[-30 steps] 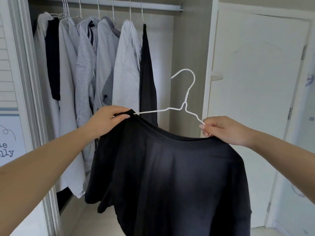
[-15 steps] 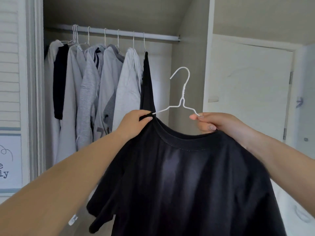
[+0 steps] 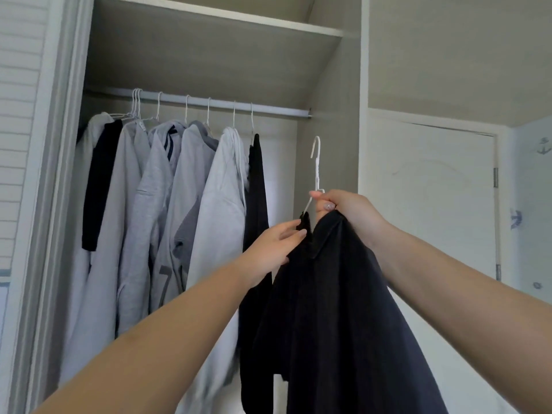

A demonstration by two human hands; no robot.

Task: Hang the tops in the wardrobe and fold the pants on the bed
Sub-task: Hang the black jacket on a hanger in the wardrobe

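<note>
In front of the open wardrobe (image 3: 331, 85), the person is holding a black top (image 3: 343, 309) on a white wire hanger (image 3: 316, 171), a bit below the rail (image 3: 268, 106) and just right of the clothes that are already hanging there. The right hand (image 3: 348, 209) is grasping the hanger at the base of its neck, with some of the black fabric bunched under the fingers, so I'm guessing that hand is carrying the weight and aiming the hook. The hook is pointing up and is well short of the rail, so this top isn't hung yet.

The left hand (image 3: 277, 246) is sitting against the left shoulder of the top, thumb and fingertips closing on a little fold of cloth near the hanger's arm. It's looking like a light pinch rather than a real grip, probably to keep that shoulder from sliding off the wire while everything is going up.

On the rail there's a row of grey and white tops (image 3: 185, 204), a dark sleeve (image 3: 98, 186) near the left end, and a black garment (image 3: 257, 189) at the right end of the row. The free stretch of rail is to the right of that black one, which is likely why the hanger is being held over on that side. No pants or bed in view, so I can't say anything about the folding part.
</note>
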